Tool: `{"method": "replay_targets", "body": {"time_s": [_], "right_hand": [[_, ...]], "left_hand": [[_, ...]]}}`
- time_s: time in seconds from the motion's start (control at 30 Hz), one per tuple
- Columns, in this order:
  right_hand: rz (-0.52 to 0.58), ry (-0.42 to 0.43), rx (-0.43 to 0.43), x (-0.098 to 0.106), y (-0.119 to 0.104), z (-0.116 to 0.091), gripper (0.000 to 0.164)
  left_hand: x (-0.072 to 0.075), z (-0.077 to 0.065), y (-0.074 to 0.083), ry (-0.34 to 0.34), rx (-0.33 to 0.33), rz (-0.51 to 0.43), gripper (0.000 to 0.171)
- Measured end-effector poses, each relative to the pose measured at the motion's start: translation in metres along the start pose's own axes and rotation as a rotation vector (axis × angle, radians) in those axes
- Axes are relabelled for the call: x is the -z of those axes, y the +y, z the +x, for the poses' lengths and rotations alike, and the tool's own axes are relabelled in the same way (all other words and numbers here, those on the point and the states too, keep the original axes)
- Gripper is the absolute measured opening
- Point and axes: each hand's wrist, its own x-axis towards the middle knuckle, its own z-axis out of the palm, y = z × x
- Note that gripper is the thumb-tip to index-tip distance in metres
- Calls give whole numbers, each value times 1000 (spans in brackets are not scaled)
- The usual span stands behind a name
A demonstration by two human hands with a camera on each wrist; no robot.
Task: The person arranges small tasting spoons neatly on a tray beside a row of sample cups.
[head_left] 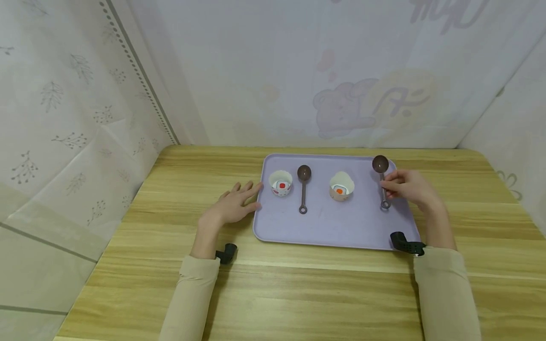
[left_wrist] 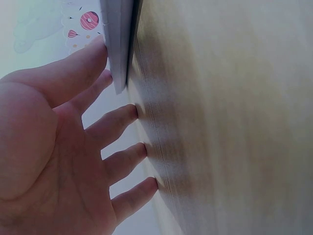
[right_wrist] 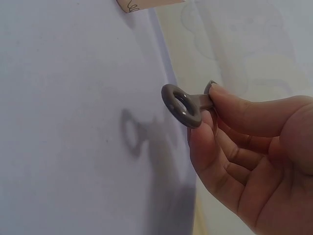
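My right hand [head_left: 407, 187] pinches the handle of a brown measuring scoop [head_left: 380, 164] over the right side of a lilac tray [head_left: 332, 227]. In the right wrist view the ring end of that scoop [right_wrist: 182, 105] casts a shadow on the tray. At the tray's left edge, my left hand [head_left: 230, 204] has its fingers spread, thumb and index at the rim and the other fingertips on the wooden table. A second brown scoop [head_left: 303, 189] lies on the tray between two paper cups, the left cup [head_left: 281, 192] and the right cup [head_left: 339, 195].
Inside the left cup shows a red piece on white [head_left: 282, 185]; the right one has an orange piece on white [head_left: 339, 191]. The tray sits on a wood-grain table [head_left: 298, 293]. A patterned curtain [head_left: 256, 85] hangs behind the table.
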Motion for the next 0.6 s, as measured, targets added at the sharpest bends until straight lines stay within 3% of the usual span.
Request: {"method": "replay_targets", "body": {"time_s": [0.6], "right_hand": [[-7,-34,-5,-8,-4,4,30]], "left_hand": [[0,1,-1,3,4,-5,63]]}}
